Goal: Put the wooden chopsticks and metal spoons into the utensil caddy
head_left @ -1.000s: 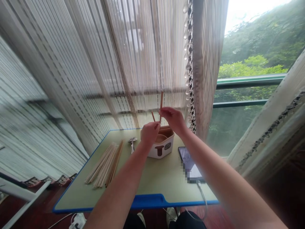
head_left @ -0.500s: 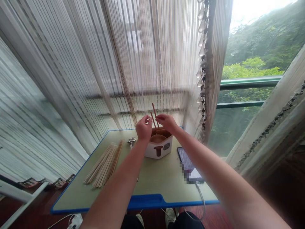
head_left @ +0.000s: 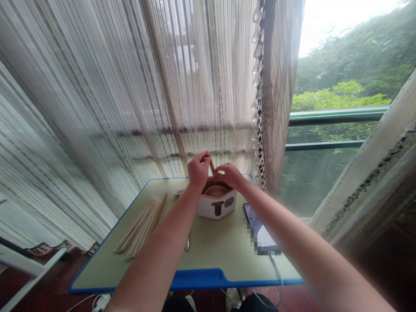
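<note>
chopstick (head_left: 211, 165): brown, tilted, lower end inside the holder, upper end sticking out between both hands
left hand (head_left: 198, 169): fingers curled, thumb and forefinger pinched on the chopstick's top end
right hand (head_left: 229, 175): mostly closed, fingertips gripping the chopstick lower down, just above the rim
holder (head_left: 216, 207): white tub, brown inside, far middle of the table (head_left: 208, 247)
loose chopsticks (head_left: 143, 223): flat pile, left of holder, well apart
spoon (head_left: 180, 192): between pile and holder, partly behind left forearm
phone (head_left: 260, 229): right of holder, cable attached
curtain (head_left: 162, 86): striped, behind table
</note>
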### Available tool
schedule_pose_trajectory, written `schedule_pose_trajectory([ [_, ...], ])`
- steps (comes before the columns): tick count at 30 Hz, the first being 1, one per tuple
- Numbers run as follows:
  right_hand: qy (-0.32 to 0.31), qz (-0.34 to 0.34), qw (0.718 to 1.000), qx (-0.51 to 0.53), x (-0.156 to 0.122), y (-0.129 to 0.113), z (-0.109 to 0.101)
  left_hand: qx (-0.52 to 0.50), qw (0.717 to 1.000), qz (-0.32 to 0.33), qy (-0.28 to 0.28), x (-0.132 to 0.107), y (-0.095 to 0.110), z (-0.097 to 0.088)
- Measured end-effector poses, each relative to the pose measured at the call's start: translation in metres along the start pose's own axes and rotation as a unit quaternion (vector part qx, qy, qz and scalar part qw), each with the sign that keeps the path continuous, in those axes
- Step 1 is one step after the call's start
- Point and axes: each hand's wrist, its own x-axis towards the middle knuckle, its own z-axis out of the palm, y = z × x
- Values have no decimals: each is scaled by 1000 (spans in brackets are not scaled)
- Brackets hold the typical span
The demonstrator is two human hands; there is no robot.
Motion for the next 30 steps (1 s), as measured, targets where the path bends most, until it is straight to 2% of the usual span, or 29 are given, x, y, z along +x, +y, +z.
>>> schedule_pose_trajectory([
  [9,-26,65,990,123,-1,-3,-4,-76,996,-41,-21,6,-6,2],
  [16,-27,60,989,130,-4,0,-1,-129,988,-74,-36,2,-8,4],
  [20,-37,105,984,137,0,-1,-2,-142,984,-99,-30,1,-5,5],
  [25,-44,126,972,194,3,-3,-2,-149,984,-92,-36,8,1,8],
  [30,-26,124,977,170,2,2,3,-145,983,-98,-64,9,1,9],
])
